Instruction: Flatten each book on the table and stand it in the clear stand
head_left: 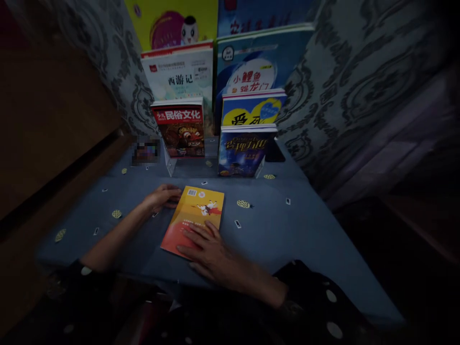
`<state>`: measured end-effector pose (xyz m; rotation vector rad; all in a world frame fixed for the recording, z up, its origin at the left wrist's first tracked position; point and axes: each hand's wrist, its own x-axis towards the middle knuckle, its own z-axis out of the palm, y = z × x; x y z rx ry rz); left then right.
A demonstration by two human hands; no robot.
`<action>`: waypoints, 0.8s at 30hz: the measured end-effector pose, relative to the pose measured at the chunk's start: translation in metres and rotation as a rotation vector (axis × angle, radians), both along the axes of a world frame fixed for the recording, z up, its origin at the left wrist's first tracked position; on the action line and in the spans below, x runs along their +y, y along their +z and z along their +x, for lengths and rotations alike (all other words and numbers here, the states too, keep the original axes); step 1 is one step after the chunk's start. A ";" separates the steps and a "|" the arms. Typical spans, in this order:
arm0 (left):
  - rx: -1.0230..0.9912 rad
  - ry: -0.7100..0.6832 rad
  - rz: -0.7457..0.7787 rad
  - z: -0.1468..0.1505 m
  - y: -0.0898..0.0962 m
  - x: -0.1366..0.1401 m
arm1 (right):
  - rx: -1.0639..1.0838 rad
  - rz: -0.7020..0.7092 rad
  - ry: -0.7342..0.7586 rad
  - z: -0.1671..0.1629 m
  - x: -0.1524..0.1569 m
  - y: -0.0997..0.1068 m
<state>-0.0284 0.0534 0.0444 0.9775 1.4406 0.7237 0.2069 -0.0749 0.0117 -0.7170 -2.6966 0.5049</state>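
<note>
An orange and yellow book [197, 209] lies on the blue tablecloth, its barcode side up and slightly turned. My right hand [208, 249] rests flat on the book's lower right part, fingers spread over the cover. Beside the upper left edge is my left hand [163, 197], fingers stretched toward the book and a little bent. Whether its fingertips touch the edge, I cannot tell. Neither hand grips anything.
A clear stand [170, 167] behind the book holds upright books in tiers, among them a red-topped book [181, 132] and a dark blue book [240, 152]. A dark flat object [276, 152] lies right of it. Patterned fabric [345, 86] hangs behind the table [305, 230].
</note>
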 end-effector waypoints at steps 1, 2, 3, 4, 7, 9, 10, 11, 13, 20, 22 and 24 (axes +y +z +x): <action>0.005 -0.033 -0.013 0.003 0.001 -0.001 | 0.005 -0.003 0.000 0.001 -0.001 0.000; 0.009 -0.071 -0.024 0.007 0.001 -0.004 | 0.008 -0.005 0.002 0.002 -0.002 0.000; 0.009 -0.112 -0.032 0.011 0.002 -0.007 | 0.009 -0.006 0.004 0.003 -0.003 0.000; 0.006 -0.156 -0.035 0.015 0.003 -0.010 | 0.011 -0.005 0.004 0.004 -0.004 0.001; -0.008 -0.268 -0.021 0.025 0.016 -0.015 | 0.026 0.007 0.013 0.009 -0.003 0.004; -0.009 -0.306 0.044 0.031 0.037 -0.017 | 0.091 0.054 0.002 0.013 0.002 0.009; -0.007 -0.321 0.117 0.034 0.052 -0.018 | 0.158 0.099 -0.020 0.015 0.005 0.013; -0.002 -0.336 0.223 0.036 0.069 -0.021 | 0.244 0.148 -0.059 0.018 0.009 0.017; 0.031 -0.379 0.515 0.037 0.102 -0.031 | 0.452 0.225 -0.187 0.026 0.017 0.028; 0.482 -0.591 1.044 0.012 0.069 -0.083 | 0.945 0.166 -0.807 0.075 0.027 0.037; 0.563 -0.734 1.050 -0.001 0.029 -0.094 | 0.897 0.104 -0.826 0.081 0.026 0.027; 0.657 -0.840 1.015 -0.013 0.002 -0.102 | 0.777 0.025 -0.726 0.079 0.024 0.017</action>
